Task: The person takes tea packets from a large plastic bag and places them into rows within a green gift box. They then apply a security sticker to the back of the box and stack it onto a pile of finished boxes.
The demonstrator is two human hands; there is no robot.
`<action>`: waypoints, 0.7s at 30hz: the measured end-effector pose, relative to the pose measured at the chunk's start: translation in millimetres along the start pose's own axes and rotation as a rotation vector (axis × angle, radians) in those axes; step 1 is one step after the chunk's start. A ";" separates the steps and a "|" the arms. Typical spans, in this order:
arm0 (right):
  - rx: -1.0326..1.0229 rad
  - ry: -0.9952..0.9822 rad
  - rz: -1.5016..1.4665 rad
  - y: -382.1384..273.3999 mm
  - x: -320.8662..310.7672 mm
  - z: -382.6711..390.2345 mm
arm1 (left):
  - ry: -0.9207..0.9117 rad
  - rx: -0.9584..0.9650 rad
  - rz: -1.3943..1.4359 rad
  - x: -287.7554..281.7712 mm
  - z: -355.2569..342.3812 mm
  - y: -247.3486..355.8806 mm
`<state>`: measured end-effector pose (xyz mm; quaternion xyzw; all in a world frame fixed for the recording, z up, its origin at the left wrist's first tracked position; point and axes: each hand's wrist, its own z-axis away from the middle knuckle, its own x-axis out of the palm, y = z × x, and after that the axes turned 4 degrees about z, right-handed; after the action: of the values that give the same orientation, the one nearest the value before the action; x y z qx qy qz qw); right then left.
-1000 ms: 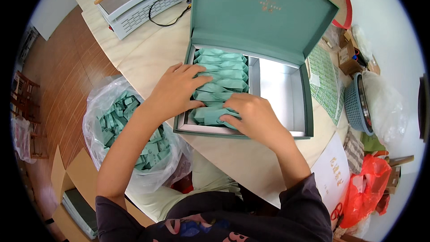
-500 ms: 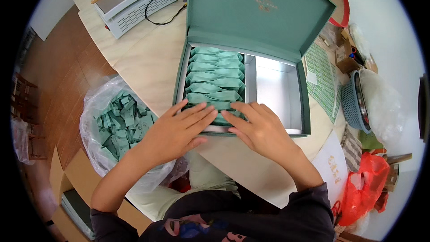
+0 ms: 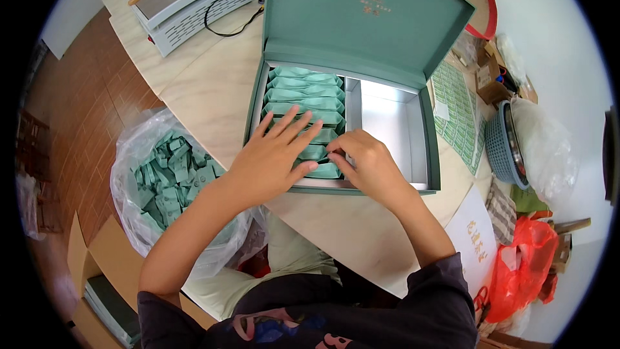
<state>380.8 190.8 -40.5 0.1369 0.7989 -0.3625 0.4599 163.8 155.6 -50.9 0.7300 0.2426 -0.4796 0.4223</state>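
A green gift box stands on the table with its lid raised. A row of small green packets lies across its left compartment. My left hand rests on the nearer packets, fingers spread. At the right end of that row, near the divider, my right hand has thumb and forefinger pinched on the end of one packet. The bare silver bottom of the right compartment shows. My left hand hides part of several packets.
Left of the table, a clear plastic bag holds loose green packets, above a cardboard box. A grey-topped appliance with a cable is at the back left. A blue basket, a green printed sheet and a red bag lie right.
My left hand has moved up the row and spread its fingers over the packets. My right hand has drawn its fingers into a pinch at the row's right end.
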 end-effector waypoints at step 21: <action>-0.097 -0.022 0.291 -4.9 -20.1 -4.3 | -0.078 -0.097 0.076 10.5 -2.7 -0.1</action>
<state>386.2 192.6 -20.2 0.2247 0.7822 -0.2546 0.5223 169.5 157.4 -60.0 0.6980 0.2211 -0.4792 0.4840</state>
